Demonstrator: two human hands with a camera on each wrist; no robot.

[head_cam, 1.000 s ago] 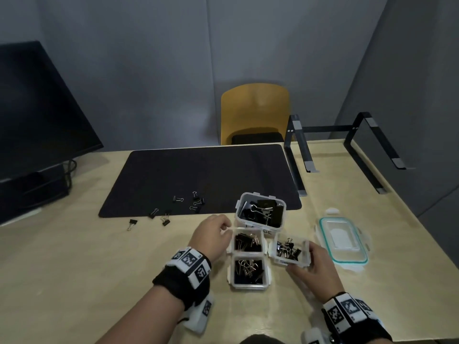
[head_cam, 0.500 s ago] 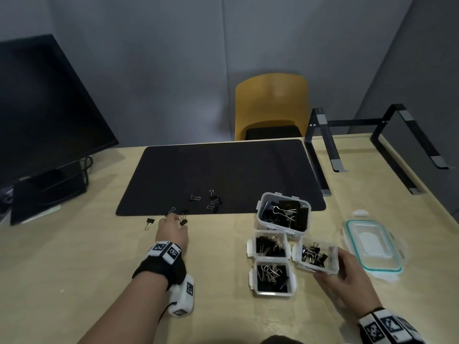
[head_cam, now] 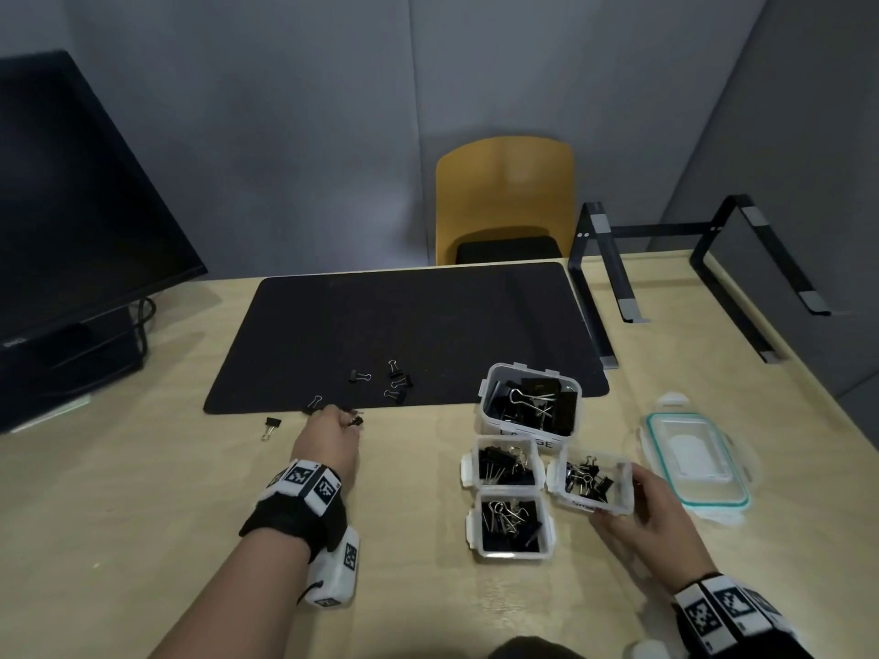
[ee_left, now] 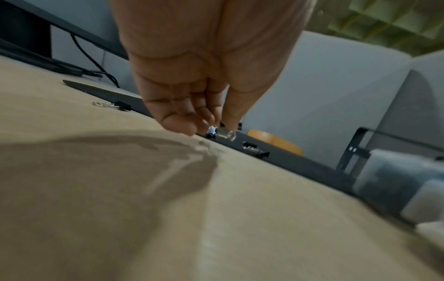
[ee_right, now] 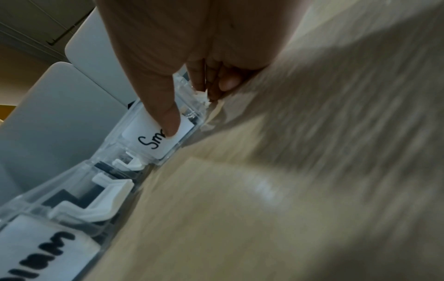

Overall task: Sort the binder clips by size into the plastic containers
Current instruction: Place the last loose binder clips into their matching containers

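Four clear plastic containers hold black binder clips: the large one [head_cam: 494, 411], two medium ones [head_cam: 535, 468] [head_cam: 547, 530], and the small one [head_cam: 623, 487] [ee_right: 153, 140] labelled "Small". My right hand [head_cam: 618, 497] [ee_right: 192, 108] grips the small container, thumb on its label and fingers round its right side. Far to the left, at the black mat's front edge, my left hand [head_cam: 347, 418] [ee_left: 220, 123] pinches a small binder clip [head_cam: 355, 422] [ee_left: 212, 132] with thumb and fingertips. Several loose clips [head_cam: 397, 382] lie on the mat, and another clip [head_cam: 271, 425] [ee_left: 120, 105] lies on the table left of the hand.
A black mat [head_cam: 418, 325] covers the middle of the wooden table. A teal-rimmed lid [head_cam: 697, 461] lies right of the containers. A monitor [head_cam: 71, 221] stands at the left, a black metal stand [head_cam: 689, 268] at the back right, a yellow chair [head_cam: 504, 197] behind.
My left hand left the containers and went left to the mat's front edge, where it now closes on a small clip. The right hand still holds the small container.
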